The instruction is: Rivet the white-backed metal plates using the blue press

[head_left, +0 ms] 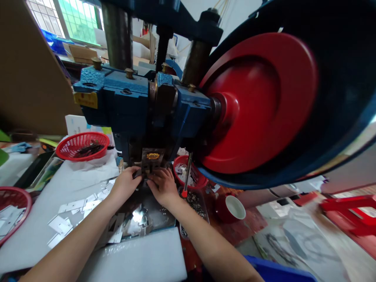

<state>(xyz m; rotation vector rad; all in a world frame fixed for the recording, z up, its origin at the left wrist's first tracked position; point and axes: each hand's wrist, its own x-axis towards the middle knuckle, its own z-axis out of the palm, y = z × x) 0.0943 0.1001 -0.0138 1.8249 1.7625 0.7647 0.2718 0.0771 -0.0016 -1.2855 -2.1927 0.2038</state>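
A blue punch press (pixel 138 102) with a big red flywheel (pixel 258 105) fills the view. My left hand (pixel 125 183) and my right hand (pixel 163 185) reach under its ram to the die block (pixel 152 159). Both hands have their fingers curled and pinched at the die, close together. What they hold there is too small and shaded to make out. Shiny stamped metal pieces (pixel 138 219) lie on the press bed just below my wrists.
Flat metal blanks (pixel 76 207) are spread over white sheeting at the left. Red baskets stand at the back left (pixel 83 145), far left (pixel 11 203) and right of the die (pixel 188 174). A red cup (pixel 232 208) sits to the right. A red-tipped lever (pixel 186 176) hangs by my right hand.
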